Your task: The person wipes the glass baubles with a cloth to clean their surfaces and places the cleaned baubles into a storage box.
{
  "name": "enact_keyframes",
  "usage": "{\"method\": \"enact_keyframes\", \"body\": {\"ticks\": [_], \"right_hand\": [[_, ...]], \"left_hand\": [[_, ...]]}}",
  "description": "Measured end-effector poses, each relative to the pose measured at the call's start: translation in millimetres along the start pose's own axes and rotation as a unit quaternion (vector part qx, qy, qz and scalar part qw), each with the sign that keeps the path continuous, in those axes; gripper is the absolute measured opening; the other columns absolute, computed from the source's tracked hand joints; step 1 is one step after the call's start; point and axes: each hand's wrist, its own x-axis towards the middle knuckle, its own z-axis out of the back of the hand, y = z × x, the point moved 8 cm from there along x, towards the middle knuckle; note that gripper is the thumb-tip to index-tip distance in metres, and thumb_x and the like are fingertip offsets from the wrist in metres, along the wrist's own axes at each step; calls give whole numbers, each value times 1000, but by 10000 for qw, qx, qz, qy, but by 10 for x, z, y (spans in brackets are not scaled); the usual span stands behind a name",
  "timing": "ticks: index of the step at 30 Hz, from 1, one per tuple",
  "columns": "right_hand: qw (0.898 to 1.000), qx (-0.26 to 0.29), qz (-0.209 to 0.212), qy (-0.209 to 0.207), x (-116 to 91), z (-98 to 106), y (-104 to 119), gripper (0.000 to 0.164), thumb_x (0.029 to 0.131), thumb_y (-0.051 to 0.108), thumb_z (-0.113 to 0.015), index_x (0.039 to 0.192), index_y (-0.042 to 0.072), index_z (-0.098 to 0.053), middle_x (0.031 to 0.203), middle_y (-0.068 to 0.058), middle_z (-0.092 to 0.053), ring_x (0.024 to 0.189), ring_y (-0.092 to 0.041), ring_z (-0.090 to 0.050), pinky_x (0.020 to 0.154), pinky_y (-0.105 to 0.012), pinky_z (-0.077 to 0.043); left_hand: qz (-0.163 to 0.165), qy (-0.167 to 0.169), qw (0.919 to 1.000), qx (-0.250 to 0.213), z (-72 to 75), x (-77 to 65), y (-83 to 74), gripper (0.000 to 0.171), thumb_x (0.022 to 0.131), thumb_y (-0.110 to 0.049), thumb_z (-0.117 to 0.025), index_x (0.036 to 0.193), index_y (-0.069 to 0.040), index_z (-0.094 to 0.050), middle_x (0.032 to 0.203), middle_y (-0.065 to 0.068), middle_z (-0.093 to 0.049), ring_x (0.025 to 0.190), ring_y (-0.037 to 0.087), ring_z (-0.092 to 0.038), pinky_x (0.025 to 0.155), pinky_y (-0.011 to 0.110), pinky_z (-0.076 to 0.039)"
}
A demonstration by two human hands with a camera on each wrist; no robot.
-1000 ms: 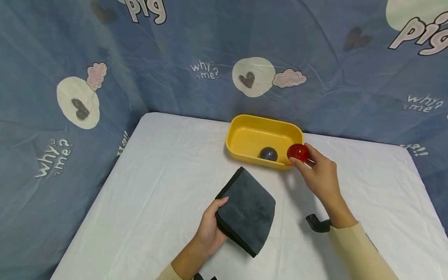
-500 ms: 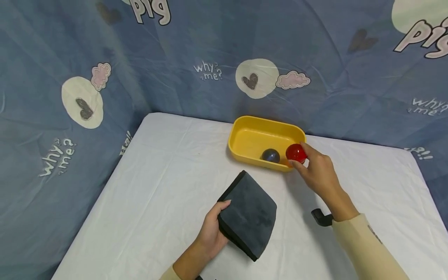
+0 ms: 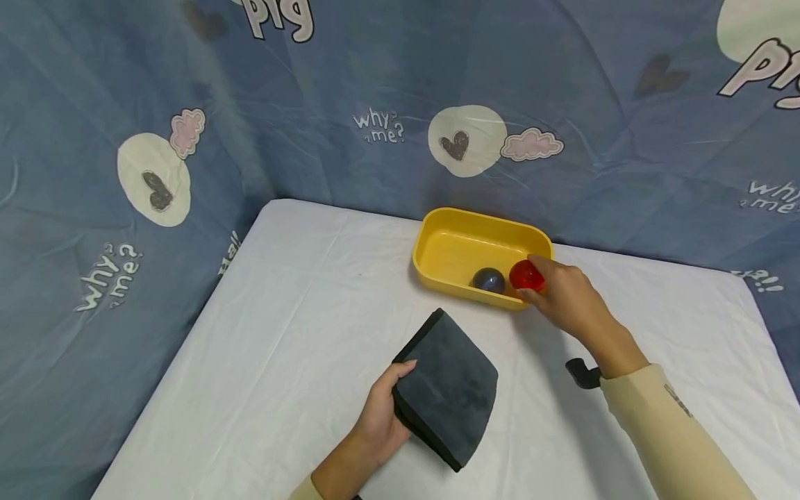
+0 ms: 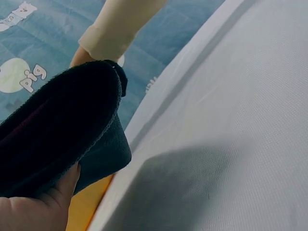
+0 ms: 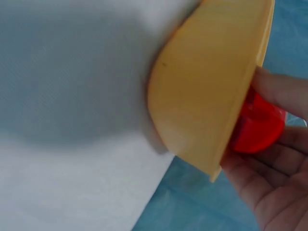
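Note:
At the near right end of the yellow plastic box, my right hand pinches a shiny red ball between thumb and fingers. The right wrist view shows the red ball partly behind the box wall, so I cannot tell whether it touches the bottom. A dark grey ball lies in the box just left of the red one. My left hand grips a folded dark grey cloth by its left edge, thumb on top. In the left wrist view the cloth covers most of that hand's fingers.
A white sheet covers the table. Behind it and on the left hangs a blue printed curtain, close to the box's far side. A black curved piece sticks out by my right wrist.
My right hand has moved the red ball a little left and lower into the box, closer to the dark ball. The left hand still holds the cloth in much the same place.

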Motion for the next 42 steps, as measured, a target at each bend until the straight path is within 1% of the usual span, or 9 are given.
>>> {"method": "enact_keyframes", "body": {"ticks": [3,8,12,17,24,28,33,36,42], "right_hand": [[9995,-81,107,298,60,-8,13,56,91,14,-82,136,-8,-58,115,-26,-69,99,-41,-65,91,-57,-57],[9969,-257,273,698,130,-37,41,52,90,13,-83,133,-8,-62,110,-21,-71,95,-37,-66,89,-53,-58],[9947,-400,256,917,174,-53,43,53,89,14,-84,133,-8,-62,107,-20,-71,93,-36,-65,88,-52,-58],[9911,-578,131,1190,238,-67,54,53,90,17,-85,132,-6,-64,106,-17,-71,93,-34,-63,88,-50,-57],[9859,-702,121,1514,319,-91,73,31,88,16,-84,112,1,-70,90,-7,-67,83,-29,-60,82,-48,-56],[9825,-700,-2,1726,348,-123,53,30,88,18,-84,111,3,-72,92,-6,-69,84,-28,-61,83,-48,-56],[9799,-686,-65,1874,372,-138,30,36,86,17,-85,115,2,-72,96,-7,-71,87,-28,-62,86,-49,-57],[9783,-726,-93,1937,390,-147,23,39,86,17,-86,118,1,-72,97,-7,-70,86,-28,-62,86,-49,-57],[9732,-849,-100,2136,420,-183,15,38,89,21,-83,120,2,-72,95,-6,-70,86,-27,-61,83,-47,-56]], "left_hand": [[21,-4,10000,-3,0,5,7,60,109,-33,-40,160,-4,-28,146,9,-48,128,20,-53,107,34,-46],[47,-16,10000,5,-2,13,11,60,109,-33,-40,160,-5,-27,147,10,-47,130,20,-52,108,34,-45],[94,-49,9999,15,5,17,21,59,108,-33,-40,159,-5,-29,145,9,-49,127,20,-53,106,34,-46],[97,-74,9999,3,13,19,18,59,108,-34,-41,159,-5,-31,143,9,-50,126,20,-54,105,34,-47],[151,-175,9997,-87,38,15,43,60,108,-33,-40,161,-5,-30,146,10,-51,127,20,-55,106,35,-47],[114,-165,9997,-137,39,14,39,60,108,-31,-40,160,-4,-30,146,10,-51,128,20,-55,106,36,-47],[61,-110,9998,-174,25,22,27,59,107,-31,-39,160,-4,-29,147,11,-50,129,20,-54,107,36,-46],[49,-110,9997,-197,22,28,21,60,107,-31,-39,160,-4,-29,149,11,-49,130,21,-54,108,36,-45],[93,-147,9996,-204,26,21,24,63,108,-31,-39,163,-6,-24,152,11,-45,132,20,-52,109,36,-44]]}}
